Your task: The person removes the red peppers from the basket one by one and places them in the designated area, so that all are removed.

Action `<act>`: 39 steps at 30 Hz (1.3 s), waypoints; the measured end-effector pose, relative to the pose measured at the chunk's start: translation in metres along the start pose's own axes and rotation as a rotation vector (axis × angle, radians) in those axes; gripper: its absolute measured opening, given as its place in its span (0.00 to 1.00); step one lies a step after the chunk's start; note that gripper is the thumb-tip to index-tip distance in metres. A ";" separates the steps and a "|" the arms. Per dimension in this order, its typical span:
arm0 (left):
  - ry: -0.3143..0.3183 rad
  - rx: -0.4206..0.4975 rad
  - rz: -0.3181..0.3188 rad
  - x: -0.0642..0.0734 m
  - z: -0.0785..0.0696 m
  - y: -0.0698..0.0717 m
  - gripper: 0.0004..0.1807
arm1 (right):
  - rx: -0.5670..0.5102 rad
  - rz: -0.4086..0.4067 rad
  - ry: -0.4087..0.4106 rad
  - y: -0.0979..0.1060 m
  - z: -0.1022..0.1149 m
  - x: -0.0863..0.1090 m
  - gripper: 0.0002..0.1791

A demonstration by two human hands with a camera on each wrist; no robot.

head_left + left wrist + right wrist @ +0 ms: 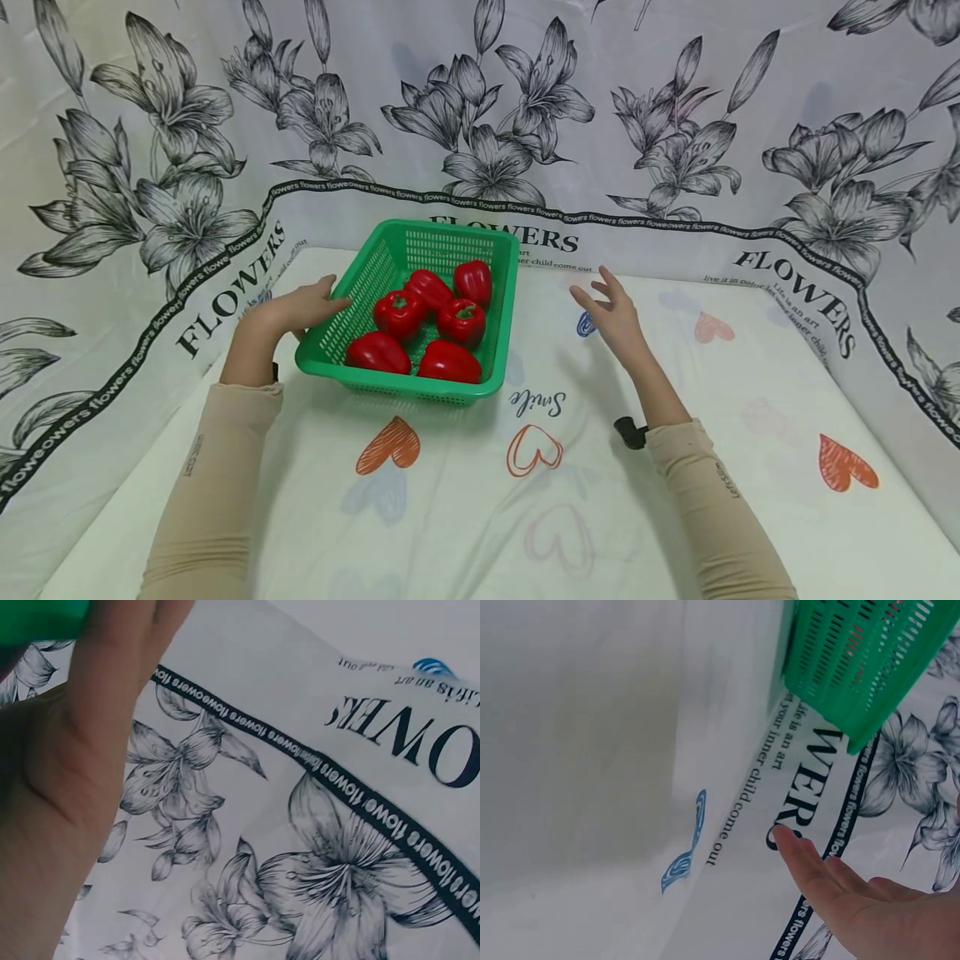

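Note:
A green plastic basket [491,387] stands on the white heart-printed cloth, holding several red bell peppers [400,315]. At its left rim is my left hand [303,307], its fingers loosely spread and one digit overlapping the rim in the head view. In the left wrist view, part of that hand [90,742] shows close up beside a green strip of the basket [41,621]; its fingertips are out of frame. My right hand [615,321] hovers over the cloth to the right of the basket, fingers parted, holding nothing. The right wrist view shows this hand [870,904] apart from the basket [855,667].
Flower-printed white sheeting [480,108] rises behind and at both sides of the cloth-covered surface [465,517]. Long beige sleeves [217,483] cover both forearms, and a small black device [632,433] sits by the right wrist.

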State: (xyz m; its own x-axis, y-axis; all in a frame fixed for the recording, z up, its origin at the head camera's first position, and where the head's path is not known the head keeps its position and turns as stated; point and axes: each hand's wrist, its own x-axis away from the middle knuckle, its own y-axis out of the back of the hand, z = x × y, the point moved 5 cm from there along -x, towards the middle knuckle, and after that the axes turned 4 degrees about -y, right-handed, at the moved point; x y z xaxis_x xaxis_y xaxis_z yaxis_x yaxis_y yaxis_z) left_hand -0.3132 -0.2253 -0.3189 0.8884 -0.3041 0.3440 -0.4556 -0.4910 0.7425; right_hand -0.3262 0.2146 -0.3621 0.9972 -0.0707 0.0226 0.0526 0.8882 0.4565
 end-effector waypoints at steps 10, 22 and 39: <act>-0.050 0.042 -0.068 -0.004 0.015 -0.004 0.36 | -0.056 0.009 0.007 -0.006 0.004 0.003 0.52; -0.064 0.056 -0.102 -0.003 0.018 -0.007 0.33 | -0.132 0.025 0.050 -0.021 0.020 0.008 0.48; -0.085 0.087 -0.135 -0.004 0.023 -0.010 0.33 | -0.203 0.085 0.100 -0.047 0.047 0.015 0.45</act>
State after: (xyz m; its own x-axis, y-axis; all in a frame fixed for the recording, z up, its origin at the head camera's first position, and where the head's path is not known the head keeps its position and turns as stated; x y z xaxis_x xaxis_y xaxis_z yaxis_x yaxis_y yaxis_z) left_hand -0.3140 -0.2382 -0.3414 0.9354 -0.2970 0.1919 -0.3391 -0.5994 0.7251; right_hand -0.3160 0.1501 -0.3414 0.9982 0.0445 -0.0391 -0.0324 0.9627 0.2687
